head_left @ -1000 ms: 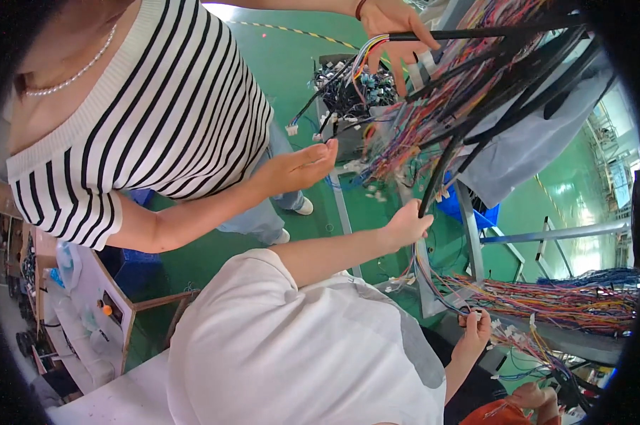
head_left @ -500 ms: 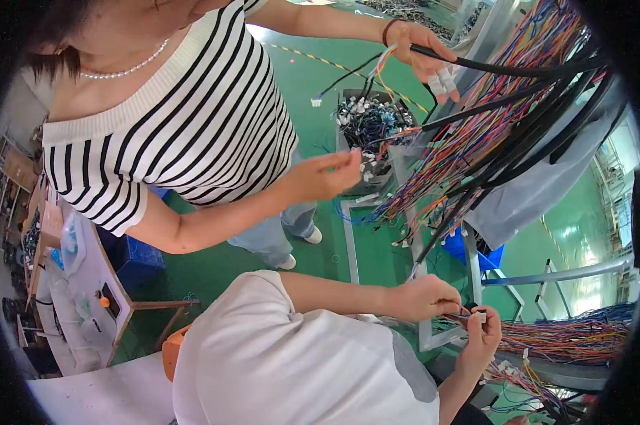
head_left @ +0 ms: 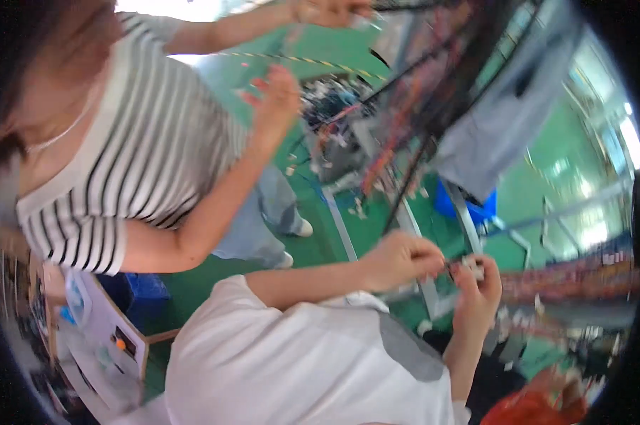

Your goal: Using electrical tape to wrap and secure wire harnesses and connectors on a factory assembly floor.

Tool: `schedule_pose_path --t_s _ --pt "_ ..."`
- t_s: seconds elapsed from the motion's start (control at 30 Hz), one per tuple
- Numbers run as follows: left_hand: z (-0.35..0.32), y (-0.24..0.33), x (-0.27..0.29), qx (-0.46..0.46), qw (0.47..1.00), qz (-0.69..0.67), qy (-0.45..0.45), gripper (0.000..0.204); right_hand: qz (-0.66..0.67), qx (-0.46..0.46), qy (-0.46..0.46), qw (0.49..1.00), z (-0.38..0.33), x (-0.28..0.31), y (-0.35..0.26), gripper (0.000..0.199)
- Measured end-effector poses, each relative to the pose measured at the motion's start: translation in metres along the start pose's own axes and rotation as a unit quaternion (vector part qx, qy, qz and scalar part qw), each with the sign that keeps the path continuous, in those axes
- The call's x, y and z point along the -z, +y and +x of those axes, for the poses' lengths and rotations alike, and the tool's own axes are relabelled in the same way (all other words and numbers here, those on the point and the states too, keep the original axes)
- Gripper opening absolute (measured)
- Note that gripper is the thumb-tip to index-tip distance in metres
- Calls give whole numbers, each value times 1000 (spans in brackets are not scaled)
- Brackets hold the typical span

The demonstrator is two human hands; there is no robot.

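My left hand (head_left: 403, 261) has its fingers pinched together on a thin wire, close in front of my white shirt. Beside it, my right hand (head_left: 477, 287) is closed around a small white connector (head_left: 471, 268). The wire between them is short and blurred. A black cable (head_left: 408, 184) comes down from the hanging bundle toward my left hand. At the upper left stands a co-worker in a striped top (head_left: 150, 142); one of their hands (head_left: 277, 103) is raised with fingers apart, the other is by a black cable at the top.
Coloured wires (head_left: 398, 134) and black cables hang from a metal frame (head_left: 419, 234) ahead. A box of connectors (head_left: 334, 99) and a blue bin (head_left: 468, 202) stand on the green floor. More wire bundles (head_left: 568, 280) lie at right, a table (head_left: 107, 333) at left, something red (head_left: 536, 404) lower right.
The view has shifted and blurred. The co-worker's nearer hand has come away from the wires and lifted. Something red has come into view at lower right. My hands still hold the wire and connector.
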State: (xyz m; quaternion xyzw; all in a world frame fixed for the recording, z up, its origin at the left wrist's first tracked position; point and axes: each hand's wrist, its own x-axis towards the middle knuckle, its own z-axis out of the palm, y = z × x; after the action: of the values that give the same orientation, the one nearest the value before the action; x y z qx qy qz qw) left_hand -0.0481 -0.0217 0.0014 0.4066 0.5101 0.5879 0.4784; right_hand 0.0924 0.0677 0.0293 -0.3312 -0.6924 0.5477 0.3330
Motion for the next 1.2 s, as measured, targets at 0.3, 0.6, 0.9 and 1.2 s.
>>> schedule_pose_path --t_s 0.3,0.6,0.9,1.2 --pt "-18 26 1 -2 994 -111 3 19 196 -29 -47 979 -9 3 -16 24" --pt "-17 28 -5 -2 998 -67 12 19 291 -11 -102 951 -3 25 -13 36" --pt "-15 30 -9 -58 996 58 21 16 -126 105 -297 941 29 25 -47 20" --pt "-4 11 -9 -396 794 449 104 19 -358 349 -237 833 20 14 -66 19"
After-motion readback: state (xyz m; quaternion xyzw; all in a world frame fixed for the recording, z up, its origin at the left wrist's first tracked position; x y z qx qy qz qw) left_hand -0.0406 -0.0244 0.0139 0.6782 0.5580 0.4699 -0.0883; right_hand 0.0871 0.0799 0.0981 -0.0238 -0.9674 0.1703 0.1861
